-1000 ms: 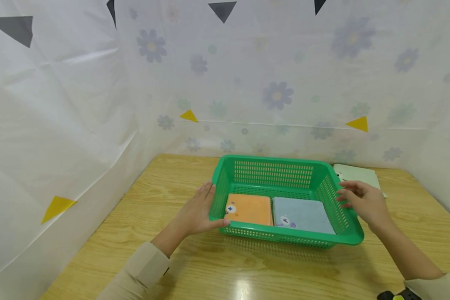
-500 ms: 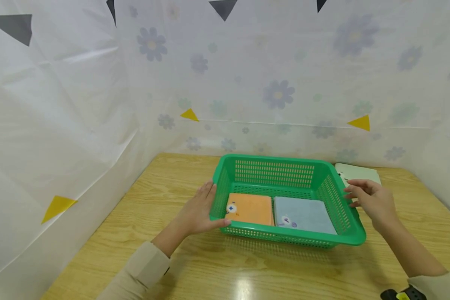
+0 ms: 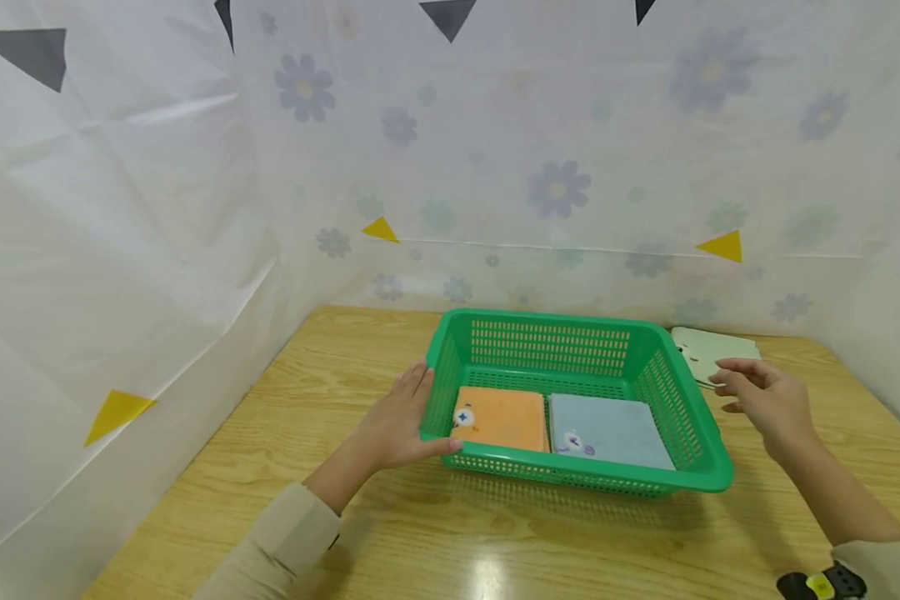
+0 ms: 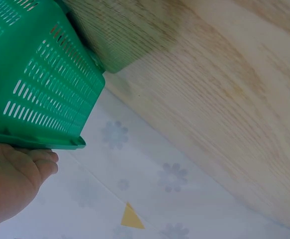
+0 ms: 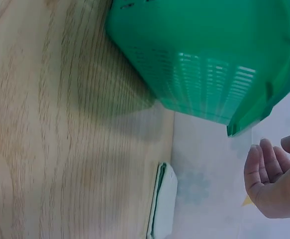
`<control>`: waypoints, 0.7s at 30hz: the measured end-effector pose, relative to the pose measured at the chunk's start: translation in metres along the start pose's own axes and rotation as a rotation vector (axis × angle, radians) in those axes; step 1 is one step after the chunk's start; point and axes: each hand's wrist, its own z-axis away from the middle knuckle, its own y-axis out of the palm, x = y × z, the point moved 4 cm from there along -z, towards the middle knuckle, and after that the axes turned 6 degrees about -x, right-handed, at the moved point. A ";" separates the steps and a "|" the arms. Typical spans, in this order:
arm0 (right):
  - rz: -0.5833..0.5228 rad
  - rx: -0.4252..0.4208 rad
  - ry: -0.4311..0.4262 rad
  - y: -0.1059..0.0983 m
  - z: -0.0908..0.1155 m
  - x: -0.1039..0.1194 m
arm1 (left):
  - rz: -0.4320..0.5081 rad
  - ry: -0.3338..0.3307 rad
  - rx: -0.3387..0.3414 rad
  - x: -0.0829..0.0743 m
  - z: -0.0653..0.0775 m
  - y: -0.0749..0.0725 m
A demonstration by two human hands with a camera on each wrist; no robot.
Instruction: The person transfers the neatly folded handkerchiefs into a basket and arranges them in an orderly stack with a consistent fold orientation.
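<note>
A green plastic basket (image 3: 547,318) with slotted walls stands on the wooden table. Inside, a folded orange towel (image 3: 506,417) lies to the left of a folded light blue towel (image 3: 607,425), each with a small animal face at its near left corner. My left hand (image 3: 393,425) rests against the basket's left end, fingers straight along the rim and thumb over the front corner. Off the basket's right side, my right hand (image 3: 772,408) hovers with loosely bent fingers and holds nothing. Beyond its fingertips lies a folded pale green towel (image 3: 708,346), partly hidden behind the basket.
The wooden table (image 3: 315,533) runs back to a white sheet (image 3: 495,125) with printed flowers, which also covers both sides. The pale green towel lies near the table's back edge. A black and yellow band (image 3: 821,585) sits at the right wrist.
My right hand has moved away from the basket's right rim, farther to the right, uncovering more of the gap beside it. The left hand has stayed at the left corner.
</note>
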 end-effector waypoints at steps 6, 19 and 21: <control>-0.012 0.026 0.045 -0.008 -0.006 -0.010 | -0.002 -0.001 0.004 0.000 0.000 0.001; 0.072 0.163 0.138 -0.019 -0.019 -0.040 | 0.008 0.002 0.004 0.000 0.000 0.002; 0.075 0.184 0.153 -0.021 -0.021 -0.043 | 0.009 0.006 0.003 0.000 0.000 0.002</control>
